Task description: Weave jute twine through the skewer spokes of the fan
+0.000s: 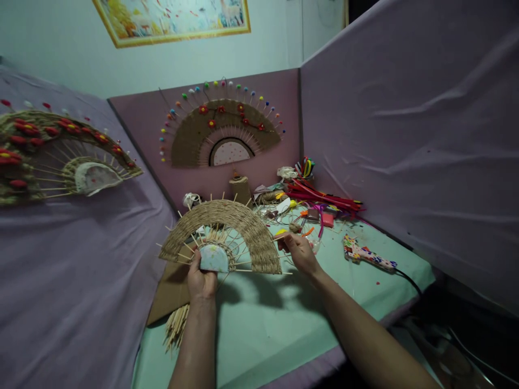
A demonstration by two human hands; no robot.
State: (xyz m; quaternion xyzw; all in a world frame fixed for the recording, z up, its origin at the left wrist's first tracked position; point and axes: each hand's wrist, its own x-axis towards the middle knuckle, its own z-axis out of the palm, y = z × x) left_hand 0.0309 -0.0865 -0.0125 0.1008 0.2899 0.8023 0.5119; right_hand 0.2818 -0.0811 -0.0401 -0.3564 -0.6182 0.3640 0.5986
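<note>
Above a green table, a person's left hand is gripping a woven fan by its base while the right hand is pinching its right edge. A glue gun is lying on the table's right; behind the table, a flowered fan is hanging on a partition, below a framed picture.

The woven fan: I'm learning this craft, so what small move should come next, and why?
I'd probably wiggle the stick gently with the right hand to check that it sits firm in the woven fan. That hand's fingers are closed at this stick on the fan's right edge, and the left hand supports the fan by its blue half-circle, so a light test seems safe.
</note>
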